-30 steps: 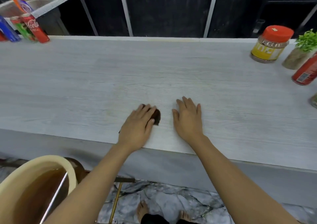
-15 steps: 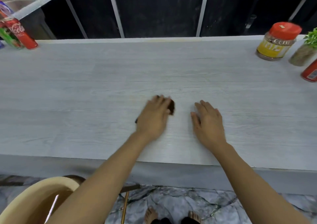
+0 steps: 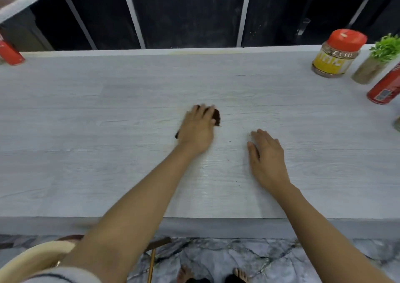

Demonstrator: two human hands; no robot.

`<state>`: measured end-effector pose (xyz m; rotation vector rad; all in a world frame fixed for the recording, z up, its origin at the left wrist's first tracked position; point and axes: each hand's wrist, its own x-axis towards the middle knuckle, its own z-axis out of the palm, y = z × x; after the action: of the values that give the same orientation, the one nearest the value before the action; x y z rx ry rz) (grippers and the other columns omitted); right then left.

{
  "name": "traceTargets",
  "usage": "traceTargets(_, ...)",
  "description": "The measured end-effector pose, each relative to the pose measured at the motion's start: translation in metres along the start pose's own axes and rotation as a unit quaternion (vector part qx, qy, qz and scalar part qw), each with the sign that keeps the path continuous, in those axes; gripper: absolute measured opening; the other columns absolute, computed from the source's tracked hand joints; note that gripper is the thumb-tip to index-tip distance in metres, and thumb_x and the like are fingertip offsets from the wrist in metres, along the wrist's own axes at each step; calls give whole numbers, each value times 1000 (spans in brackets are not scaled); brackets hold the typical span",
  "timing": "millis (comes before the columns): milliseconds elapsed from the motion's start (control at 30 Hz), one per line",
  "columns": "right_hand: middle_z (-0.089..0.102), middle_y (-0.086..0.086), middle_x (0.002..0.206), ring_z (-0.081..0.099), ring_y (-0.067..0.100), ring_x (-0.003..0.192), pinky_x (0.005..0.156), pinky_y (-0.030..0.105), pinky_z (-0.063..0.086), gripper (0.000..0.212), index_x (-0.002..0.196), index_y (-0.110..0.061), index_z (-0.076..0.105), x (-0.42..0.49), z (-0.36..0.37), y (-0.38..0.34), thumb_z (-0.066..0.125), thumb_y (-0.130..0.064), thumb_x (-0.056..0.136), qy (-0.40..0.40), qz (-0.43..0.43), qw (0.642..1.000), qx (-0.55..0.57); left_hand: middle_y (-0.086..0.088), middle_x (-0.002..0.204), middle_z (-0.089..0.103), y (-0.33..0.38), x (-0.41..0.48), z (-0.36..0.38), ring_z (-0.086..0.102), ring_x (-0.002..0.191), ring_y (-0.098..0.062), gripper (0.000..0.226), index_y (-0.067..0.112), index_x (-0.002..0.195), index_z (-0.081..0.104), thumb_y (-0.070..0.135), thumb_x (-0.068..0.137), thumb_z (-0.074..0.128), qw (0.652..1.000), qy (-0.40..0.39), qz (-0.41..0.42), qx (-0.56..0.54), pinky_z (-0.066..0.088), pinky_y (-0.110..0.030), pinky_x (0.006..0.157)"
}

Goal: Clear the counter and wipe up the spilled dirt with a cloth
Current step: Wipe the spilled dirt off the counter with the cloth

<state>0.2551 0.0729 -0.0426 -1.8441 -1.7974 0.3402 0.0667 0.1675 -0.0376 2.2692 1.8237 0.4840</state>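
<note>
My left hand (image 3: 198, 128) presses flat on a dark brown cloth (image 3: 216, 116) on the pale wood-grain counter (image 3: 108, 120); only the cloth's far right edge and a small corner at the left of the palm show. My right hand (image 3: 267, 155) rests flat on the counter, palm down, fingers slightly apart, holding nothing, a short way right of the cloth. A few tiny dark specks of dirt (image 3: 228, 159) lie between the two hands.
A red-lidded jar with a yellow label (image 3: 336, 54), a small potted plant (image 3: 377, 59) and a red can (image 3: 385, 87) stand at the right. Another red can (image 3: 9, 53) sits at the far left. A cream basin (image 3: 30, 259) is below the counter's front edge.
My left hand has pushed the cloth away from me, farther across the counter. My right hand has stayed flat on the counter beside it.
</note>
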Motion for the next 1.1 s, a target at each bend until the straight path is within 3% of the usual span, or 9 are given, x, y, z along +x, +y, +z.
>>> traceTargets(100, 45, 14, 144, 35, 28, 137, 116, 49, 20, 40, 136, -7, 48, -2, -18, 17, 45, -21, 99, 27, -3, 999, -17, -2, 160, 18, 44, -81, 3, 10, 148, -21, 49, 26, 152, 20, 33, 104, 27, 985, -67, 161, -3, 7, -36, 121)
traceTargets(200, 46, 15, 142, 37, 30, 136, 116, 50, 17, 39, 134, -6, 49, -6, -45, 54, 47, -19, 98, 41, 10, 997, -67, 10, 160, 8, 10, -125, -16, 1, 148, -8, 49, 34, 152, 15, 40, 104, 22, 963, -112, 244, -3, 0, -30, 121)
traceTargets(267, 45, 15, 144, 34, 28, 137, 117, 50, 13, 41, 135, -7, 48, -5, -60, 78, 45, -23, 98, 34, 42, 995, -83, 8, 159, 16, -22, -107, -24, 8, 148, -10, 50, 34, 151, 20, 44, 102, 21, 974, -90, 206, 5, 5, -36, 121)
traceTargets(467, 42, 15, 145, 31, 28, 139, 118, 47, 8, 41, 135, -6, 48, -2, -61, 97, 42, -25, 100, 35, 48, 997, -51, -9, 155, 29, -2, 14, 5, 20, 145, -30, 50, 18, 151, 26, 31, 103, 26, 995, 14, -89, 42, 13, -45, 119)
traceTargets(633, 45, 13, 144, 35, 24, 137, 119, 40, 10, 40, 136, -5, 48, -5, -70, 98, 39, -23, 101, 58, 46, 994, 78, -9, 154, 31, 102, 46, 40, 23, 143, -29, 48, 18, 150, 27, 29, 103, 28, 999, -21, 3, 29, 17, -42, 115)
traceTargets(733, 51, 10, 137, 44, 21, 129, 112, 33, 29, 38, 133, -6, 50, -8, -81, 96, 37, -23, 102, 103, 71, 978, 168, -3, 159, 21, 153, 1, 53, 12, 148, -25, 49, 24, 152, 20, 34, 104, 23, 994, -72, 85, 4, 9, -40, 120)
traceTargets(833, 54, 7, 133, 47, 18, 124, 100, 19, 30, 37, 131, -7, 52, -9, -87, 96, 37, -23, 102, 119, 88, 967, 205, 1, 160, 18, 172, -75, 53, 9, 148, -19, 49, 29, 152, 17, 36, 104, 20, 990, -70, 122, -5, 6, -36, 121)
traceTargets(933, 54, 9, 132, 48, 19, 123, 98, 19, 30, 36, 130, -6, 53, -11, -86, 98, 38, -23, 102, 115, 81, 966, 215, 6, 161, 14, 150, -134, 41, 6, 148, -13, 48, 32, 152, 14, 38, 105, 18, 997, -46, 66, -3, 2, -35, 121)
traceTargets(1100, 56, 15, 128, 52, 27, 117, 103, 33, 38, 34, 126, -2, 55, -15, -77, 81, 43, -20, 99, 75, 25, 981, 176, 2, 161, 13, 70, -143, 3, 3, 149, -18, 50, 31, 152, 16, 41, 103, 21, 990, -10, -140, 9, 0, -42, 120)
